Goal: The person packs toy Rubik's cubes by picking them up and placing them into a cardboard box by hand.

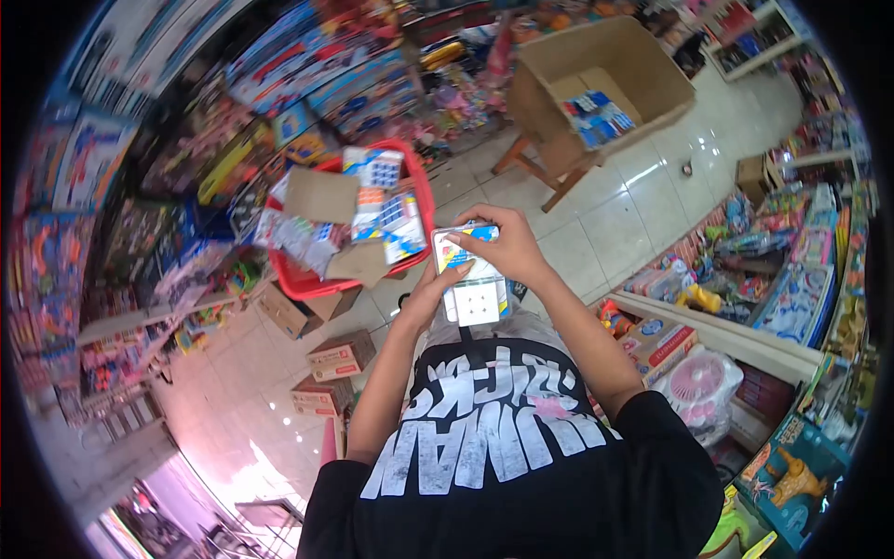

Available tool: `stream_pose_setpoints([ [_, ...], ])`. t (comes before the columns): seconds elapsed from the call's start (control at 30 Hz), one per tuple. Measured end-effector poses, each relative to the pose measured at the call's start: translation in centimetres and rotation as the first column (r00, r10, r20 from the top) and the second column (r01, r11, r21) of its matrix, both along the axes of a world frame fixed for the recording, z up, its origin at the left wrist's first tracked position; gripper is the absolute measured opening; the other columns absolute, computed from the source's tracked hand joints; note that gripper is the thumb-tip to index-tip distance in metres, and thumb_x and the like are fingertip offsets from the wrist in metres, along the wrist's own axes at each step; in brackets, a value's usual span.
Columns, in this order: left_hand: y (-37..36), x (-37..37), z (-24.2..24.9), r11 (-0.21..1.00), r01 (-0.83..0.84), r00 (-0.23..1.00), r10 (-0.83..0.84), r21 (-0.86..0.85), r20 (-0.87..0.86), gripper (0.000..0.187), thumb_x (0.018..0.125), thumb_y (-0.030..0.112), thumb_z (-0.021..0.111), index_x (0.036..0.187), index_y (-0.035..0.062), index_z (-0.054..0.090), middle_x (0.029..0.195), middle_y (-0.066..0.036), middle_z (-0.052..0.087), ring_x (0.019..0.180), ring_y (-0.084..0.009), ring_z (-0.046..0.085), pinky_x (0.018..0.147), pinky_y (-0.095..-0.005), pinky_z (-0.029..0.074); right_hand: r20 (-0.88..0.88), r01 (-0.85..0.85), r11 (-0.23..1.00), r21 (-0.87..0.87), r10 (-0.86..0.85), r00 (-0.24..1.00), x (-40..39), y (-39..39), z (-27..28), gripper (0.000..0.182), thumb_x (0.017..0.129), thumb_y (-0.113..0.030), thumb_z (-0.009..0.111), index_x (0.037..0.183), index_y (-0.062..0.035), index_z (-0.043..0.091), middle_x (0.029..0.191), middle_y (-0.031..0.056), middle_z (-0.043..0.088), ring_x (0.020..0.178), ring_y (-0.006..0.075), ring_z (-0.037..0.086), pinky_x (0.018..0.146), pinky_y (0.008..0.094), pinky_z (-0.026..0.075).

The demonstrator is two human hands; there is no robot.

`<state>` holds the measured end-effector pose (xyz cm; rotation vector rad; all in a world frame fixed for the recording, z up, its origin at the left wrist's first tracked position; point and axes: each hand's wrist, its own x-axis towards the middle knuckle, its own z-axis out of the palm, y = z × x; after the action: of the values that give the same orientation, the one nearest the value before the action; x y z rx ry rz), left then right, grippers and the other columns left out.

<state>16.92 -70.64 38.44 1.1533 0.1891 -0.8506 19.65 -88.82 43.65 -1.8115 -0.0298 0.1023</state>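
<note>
**Cube pack pinched in both hands, close in front of the body**

Just beyond the black shirt [549,489], the cube pack [477,305] was held upright to the view, its white cube face nearer the body and its blue-and-white printed part farther out. Handling it well, in my judgement, meant light, even pressure: thumbs flat on the printed part, fingers supporting from behind, and no squeezing that might crease the card or dent the clear front. Turning or opening it called for one hand to steady while the other did the fine work.

The left hand [426,296] had a narrow grip on the pack's left side, its thumb reaching across the front. The right hand [514,244] gripped the far right part, thumb over the print and fingers curled round the top edge. The pack lay directly between the two grips, touching both; what the hidden fingertips did behind it, I cannot tell.

Farther out to the left, the red basket [426,186] held similar packs [396,216] among loose cardboard [321,197]. Beyond, to the right, an open carton [535,112] stood on a wooden stool [562,194], with blue packs [596,116] inside.
</note>
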Motion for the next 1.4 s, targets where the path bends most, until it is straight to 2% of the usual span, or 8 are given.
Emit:
stream_pose_setpoints([
  [0.13,-7.1,-0.2,-4.3,0.99,0.107,0.986,-0.118,-0.094,-0.121,0.066,0.089,0.035,0.062,0.141,0.002,0.038,0.128,-0.011,0.053,0.117,-0.0198,0.053,0.1,-0.0321,0.041,0.032,0.195,0.981,-0.009,-0.194,0.98,-1.8,-7.7,-2.0,0.022,0.085,-0.022,0.072,0.09,-0.0009,0.07,0.079,0.0111,0.07,0.076,0.0175,0.067,0.072,0.0309,0.051],
  [0.4,-17.3,1.8,-2.0,0.983,0.154,0.966,-0.171,-0.098,-0.194,0.048,0.098,0.033,0.041,0.137,0.0041,0.042,0.123,-0.012,0.061,0.11,-0.0217,0.063,0.096,-0.0338,0.049,-0.093,0.26,0.941,0.217,-0.245,0.965,-5.0,-18.6,-2.5,0.047,0.089,-0.021,0.069,0.131,-0.0059,0.054,0.1,0.0083,0.065,0.089,0.0123,0.059,0.073,0.0294,0.048],
  [0.53,-20.1,4.3,-2.9,0.981,0.187,0.969,-0.193,-0.053,-0.153,0.049,0.102,0.032,0.03,0.136,0.0006,0.047,0.123,-0.015,0.063,0.106,-0.0248,0.066,0.094,-0.0386,0.053,-0.029,0.433,0.898,0.07,-0.433,0.901,-4.5,-20.7,-1.8,0.052,0.084,-0.022,0.074,0.129,-0.0039,0.054,0.095,0.0118,0.066,0.083,0.0167,0.061,0.075,0.0313,0.05],
  [0.73,-24.4,10.0,-2.2,0.976,0.216,0.974,-0.217,-0.025,-0.063,0.049,0.102,0.035,0.032,0.138,0.0036,0.044,0.124,-0.014,0.062,0.106,-0.0242,0.066,0.09,-0.0367,0.055,0.044,0.636,0.771,-0.034,-0.635,0.771,-2.1,-23.1,-1.2,0.042,0.086,-0.031,0.071,0.109,0.0005,0.055,0.091,0.0097,0.056,0.074,0.0191,0.054,0.067,0.0313,0.047],
  [1.0,-31.5,21.0,1.8,0.947,0.312,0.899,-0.321,0.076,0.298,0.057,0.098,0.036,0.05,0.14,-0.0003,0.037,0.129,-0.014,0.053,0.118,-0.0184,0.051,0.1,-0.0319,0.039,0.09,0.55,0.818,-0.166,-0.543,0.835,5.4,-25.8,1.1,0.063,0.082,-0.038,0.074,0.123,0.0046,0.052,0.107,0.0167,0.052,0.107,0.0323,0.053,0.096,0.0379,0.042],
  [1.13,-34.6,27.6,1.2,0.943,0.332,0.901,-0.328,0.035,0.285,0.067,0.099,0.049,0.043,0.143,-0.001,0.035,0.132,-0.015,0.052,0.12,-0.0201,0.051,0.103,-0.0335,0.038,0.106,0.602,0.789,-0.123,-0.592,0.799,10.3,-28.2,1.2,0.061,0.077,-0.029,0.08,0.121,0.0057,0.053,0.112,0.018,0.058,0.103,0.0282,0.06,0.09,0.0364,0.046],
  [1.2,-35.7,30.5,0.3,0.914,0.385,0.921,-0.373,-0.125,0.111,0.076,0.098,0.061,0.035,0.143,-0.0003,0.037,0.135,-0.014,0.051,0.123,-0.0213,0.05,0.104,-0.0344,0.037,-0.187,0.674,0.707,0.215,-0.648,0.739,12.4,-28.6,1.2,0.058,0.081,-0.025,0.078,0.124,0.0044,0.053,0.113,0.0164,0.063,0.098,0.0219,0.064,0.084,0.0327,0.05],
  [1.4,-40.1,38.7,-3.9,0.761,0.548,0.7,-0.645,0.346,0.308,0.078,0.087,0.055,0.064,0.134,-0.0032,0.044,0.125,-0.017,0.057,0.114,-0.0217,0.056,0.098,-0.0334,0.043,-0.359,0.799,0.501,0.333,-0.716,0.598,18.8,-32.7,-4.9,0.059,0.084,-0.027,0.076,0.123,0.0097,0.051,0.106,0.0184,0.067,0.099,0.0214,0.066,0.083,0.0313,0.052],
])
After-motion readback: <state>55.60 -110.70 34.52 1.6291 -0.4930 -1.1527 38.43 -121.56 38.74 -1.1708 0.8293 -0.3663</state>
